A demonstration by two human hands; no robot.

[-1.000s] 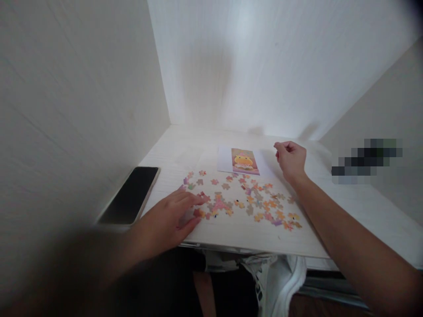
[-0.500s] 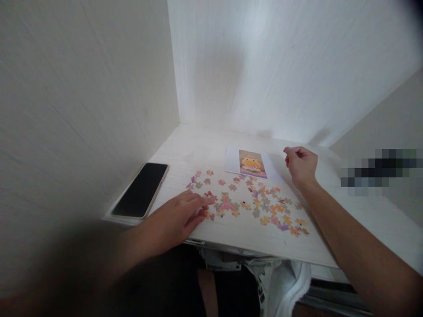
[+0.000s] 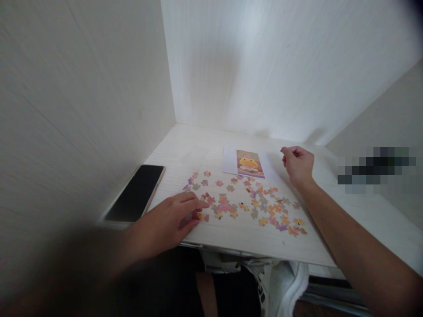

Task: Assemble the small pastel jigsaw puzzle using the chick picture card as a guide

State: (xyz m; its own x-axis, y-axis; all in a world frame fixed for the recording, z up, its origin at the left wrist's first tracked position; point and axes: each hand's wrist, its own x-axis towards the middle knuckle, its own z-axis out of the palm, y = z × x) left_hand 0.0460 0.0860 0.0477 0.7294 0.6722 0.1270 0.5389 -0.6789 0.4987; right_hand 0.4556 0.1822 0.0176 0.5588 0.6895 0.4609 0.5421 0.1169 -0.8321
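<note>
Loose jigsaw puzzle pieces (image 3: pixel 274 208) in orange, pink, purple and grey lie scattered over the white tabletop. A small cluster of joined pieces (image 3: pixel 224 206), pink in the middle, sits near the front edge. My left hand (image 3: pixel 183 215) rests just left of this cluster, fingers stretched out and thumb apart, over or touching a few pieces. Beyond the pieces is a reference picture (image 3: pixel 250 164) of a yellow figure on a white sheet. To its right, my right hand (image 3: pixel 299 166) is closed with curled fingers; whether anything is inside is hidden.
A smartphone (image 3: pixel 135 193) with a dark screen lies at the table's left side. White panels (image 3: pixel 211 88) stand at the back and left. Crumpled light cloth (image 3: pixel 287 286) hangs below the front edge of the table (image 3: pixel 231 240). A blurred dark patch (image 3: pixel 380 165) is at far right.
The whole view has shifted slightly. My left hand has drawn back a little to the left from the joined pieces. My right hand stays closed in about the same place.
</note>
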